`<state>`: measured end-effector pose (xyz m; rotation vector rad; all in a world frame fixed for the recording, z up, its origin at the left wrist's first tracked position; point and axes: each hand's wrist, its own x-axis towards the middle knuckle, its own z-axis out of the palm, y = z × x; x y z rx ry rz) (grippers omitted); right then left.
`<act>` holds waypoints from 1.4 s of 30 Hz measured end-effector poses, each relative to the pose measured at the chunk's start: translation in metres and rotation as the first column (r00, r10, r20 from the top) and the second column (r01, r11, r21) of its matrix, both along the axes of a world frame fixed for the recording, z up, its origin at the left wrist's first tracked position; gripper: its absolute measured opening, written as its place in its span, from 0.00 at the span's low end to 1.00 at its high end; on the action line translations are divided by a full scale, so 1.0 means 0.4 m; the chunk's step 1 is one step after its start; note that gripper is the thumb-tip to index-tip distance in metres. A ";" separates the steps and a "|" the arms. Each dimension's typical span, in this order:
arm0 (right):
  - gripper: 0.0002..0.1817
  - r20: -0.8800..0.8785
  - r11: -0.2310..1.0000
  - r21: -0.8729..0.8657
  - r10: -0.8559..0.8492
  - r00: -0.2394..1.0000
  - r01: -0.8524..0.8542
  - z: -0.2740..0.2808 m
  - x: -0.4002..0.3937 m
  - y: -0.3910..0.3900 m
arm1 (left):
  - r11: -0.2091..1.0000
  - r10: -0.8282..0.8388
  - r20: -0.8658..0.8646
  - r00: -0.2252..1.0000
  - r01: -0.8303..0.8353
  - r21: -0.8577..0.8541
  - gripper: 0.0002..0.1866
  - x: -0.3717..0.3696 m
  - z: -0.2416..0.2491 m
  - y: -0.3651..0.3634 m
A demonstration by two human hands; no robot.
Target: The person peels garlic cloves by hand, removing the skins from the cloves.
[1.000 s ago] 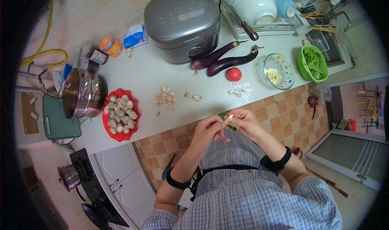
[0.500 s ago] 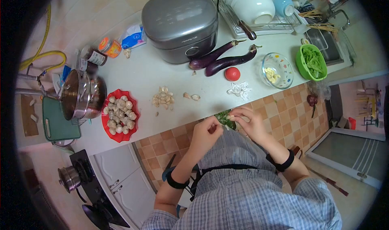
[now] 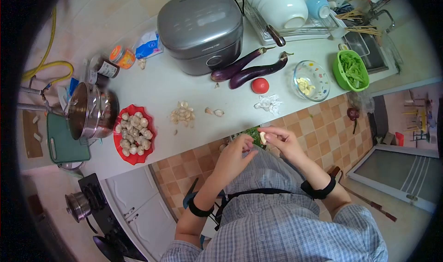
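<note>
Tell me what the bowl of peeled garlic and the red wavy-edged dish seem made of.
The bowl looks like clear, shiny glass: the counter shows through its patterned wall. The red dish is probably smooth plastic, given its even colour, though enamelled metal is possible.

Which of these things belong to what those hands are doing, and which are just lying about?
Likely part of the job:
garlic clove, held in the right hand
heap of loose cloves
glass bowl with pale pieces inside

Seemingly just lying about:
two eggplants
tomato
rice cooker
green basket
</note>
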<state>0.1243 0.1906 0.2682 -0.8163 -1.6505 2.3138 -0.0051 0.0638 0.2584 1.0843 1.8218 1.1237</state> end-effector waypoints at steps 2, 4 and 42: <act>0.15 -0.054 0.998 0.025 -0.048 0.997 0.049 0.008 -0.007 -0.019 | 0.998 0.046 0.229 0.972 -0.057 0.041 0.11 0.001 0.000 -0.005; 0.15 -0.109 0.994 0.045 -0.093 0.990 0.098 0.027 -0.011 -0.033 | 0.991 0.080 0.447 0.891 -0.121 0.065 0.12 -0.002 0.008 -0.006; 0.03 -0.191 0.851 0.520 0.031 0.981 0.074 0.090 -0.056 -0.004 | 0.963 0.156 0.266 0.951 -0.207 0.175 0.11 -0.015 0.101 0.002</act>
